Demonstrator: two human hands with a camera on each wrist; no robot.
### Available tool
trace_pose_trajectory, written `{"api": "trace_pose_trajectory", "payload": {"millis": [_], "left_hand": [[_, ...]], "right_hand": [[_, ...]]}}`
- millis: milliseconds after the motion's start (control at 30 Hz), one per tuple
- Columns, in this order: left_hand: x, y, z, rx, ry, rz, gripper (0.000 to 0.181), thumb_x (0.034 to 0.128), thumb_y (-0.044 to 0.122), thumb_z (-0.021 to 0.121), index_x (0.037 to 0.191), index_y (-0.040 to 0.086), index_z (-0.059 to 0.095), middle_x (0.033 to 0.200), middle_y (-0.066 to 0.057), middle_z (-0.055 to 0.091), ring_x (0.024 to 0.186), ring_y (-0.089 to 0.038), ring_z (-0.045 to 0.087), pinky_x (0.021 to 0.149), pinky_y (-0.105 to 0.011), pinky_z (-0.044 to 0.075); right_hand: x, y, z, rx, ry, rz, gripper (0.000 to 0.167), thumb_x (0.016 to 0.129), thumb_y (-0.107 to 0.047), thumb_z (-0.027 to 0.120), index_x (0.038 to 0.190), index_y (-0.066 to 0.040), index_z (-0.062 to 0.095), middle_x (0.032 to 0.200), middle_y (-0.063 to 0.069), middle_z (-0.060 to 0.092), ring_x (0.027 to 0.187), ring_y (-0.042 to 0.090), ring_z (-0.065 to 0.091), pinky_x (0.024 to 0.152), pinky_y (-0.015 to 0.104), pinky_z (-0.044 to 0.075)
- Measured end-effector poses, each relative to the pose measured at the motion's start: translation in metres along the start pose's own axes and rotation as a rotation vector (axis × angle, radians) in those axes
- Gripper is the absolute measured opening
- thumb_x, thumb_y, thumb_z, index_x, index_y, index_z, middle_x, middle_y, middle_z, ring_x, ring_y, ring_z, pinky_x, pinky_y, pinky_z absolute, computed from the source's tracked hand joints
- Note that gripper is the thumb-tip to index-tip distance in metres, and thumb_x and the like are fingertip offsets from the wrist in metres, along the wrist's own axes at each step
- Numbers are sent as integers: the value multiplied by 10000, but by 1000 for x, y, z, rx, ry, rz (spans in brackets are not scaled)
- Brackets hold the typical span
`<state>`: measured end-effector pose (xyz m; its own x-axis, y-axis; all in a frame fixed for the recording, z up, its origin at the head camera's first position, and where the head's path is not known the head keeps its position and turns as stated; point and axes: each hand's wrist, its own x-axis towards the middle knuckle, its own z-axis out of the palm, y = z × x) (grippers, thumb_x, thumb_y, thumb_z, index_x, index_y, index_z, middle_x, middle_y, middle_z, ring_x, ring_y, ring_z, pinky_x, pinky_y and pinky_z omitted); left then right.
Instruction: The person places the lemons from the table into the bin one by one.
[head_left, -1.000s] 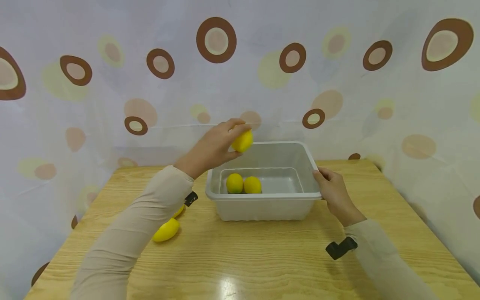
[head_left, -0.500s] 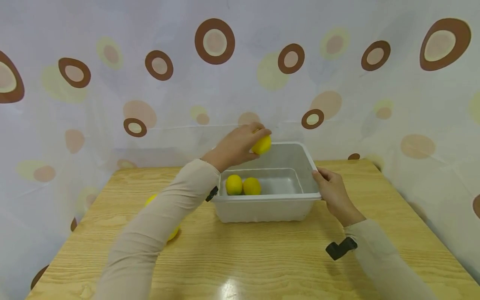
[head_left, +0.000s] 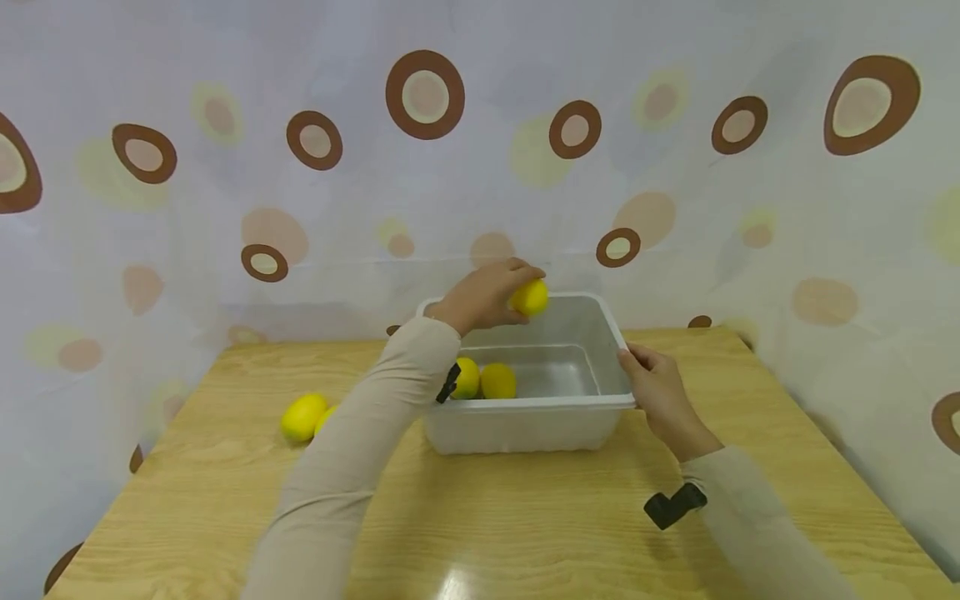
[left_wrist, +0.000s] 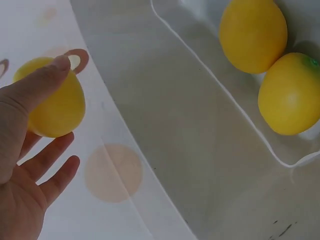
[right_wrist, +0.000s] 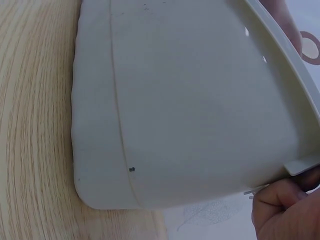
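My left hand (head_left: 483,297) pinches a yellow lemon (head_left: 530,297) between thumb and fingers, above the back part of a pale grey plastic bin (head_left: 525,429). In the left wrist view the thumb lies across that lemon (left_wrist: 60,107), with two lower fingers spread away from it. Two more lemons sit side by side on the bin's floor, the right one (head_left: 498,381) in full view and the left one (head_left: 468,377) partly behind the wrist strap. My right hand (head_left: 663,397) grips the bin's right rim, thumb on top; the right wrist view shows its curled fingers (right_wrist: 280,200) under the rim.
Left of the bin, a lemon (head_left: 303,417) lies on the wooden table (head_left: 525,525), touching another lemon (head_left: 324,418) mostly hidden by the left sleeve. A patterned curtain (head_left: 337,208) hangs close behind the table's back edge.
The left hand has carried its lemon rightward from the bin's left side to over its back middle. The sleeve now uncovers a lemon at left. The right hand keeps its hold.
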<state>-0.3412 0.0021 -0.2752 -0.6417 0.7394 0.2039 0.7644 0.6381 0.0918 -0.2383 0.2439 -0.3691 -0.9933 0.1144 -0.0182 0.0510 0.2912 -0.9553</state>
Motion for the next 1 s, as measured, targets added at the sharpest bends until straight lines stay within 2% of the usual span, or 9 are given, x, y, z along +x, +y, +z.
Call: {"api": "trace_pose_trajectory", "payload": {"millis": [67,233,400,633,1000], "left_hand": [[0,-2,3,-24,-10,-34,651,823,227,767,1398,124,481,1393,-66,499,1271,-234,468,1100,-330,342],[4,-5,8,-29,-20,-56,670,808,234,781,1399,134,481,1402,-67,494,1271,-234,470,1089,-346,357],[8,-8,10,-5,2,-49,670,804,247,785,1392,130,487,1390,-62,503,1261,-234,484,1083,-346,365],[12,-10,14,41,7,-34,657,808,238,782,1390,137,492,1384,-63,507,1266,-235,480,1097,-336,348],[15,-6,29,6,-85,-44,646,822,219,766,1397,138,481,1384,-55,500,1233,-223,502,1072,-342,376]], "right_hand": [[-1,0,1,-11,8,3,541,1041,-299,349,1463,37,313,1396,276,421,1207,394,482,851,324,537],[-3,0,0,-31,15,-12,538,1042,-300,343,1458,40,323,1385,277,434,1200,393,488,857,330,534],[-2,0,1,-32,7,-22,540,1042,-305,343,1458,39,324,1383,271,435,1199,391,489,894,375,520],[-1,-2,2,-20,2,-13,537,1042,-301,346,1457,39,326,1377,268,435,1192,381,489,869,337,527],[0,-1,1,-18,10,-7,533,1041,-298,349,1456,36,332,1378,268,438,1195,389,492,860,344,533]]}}
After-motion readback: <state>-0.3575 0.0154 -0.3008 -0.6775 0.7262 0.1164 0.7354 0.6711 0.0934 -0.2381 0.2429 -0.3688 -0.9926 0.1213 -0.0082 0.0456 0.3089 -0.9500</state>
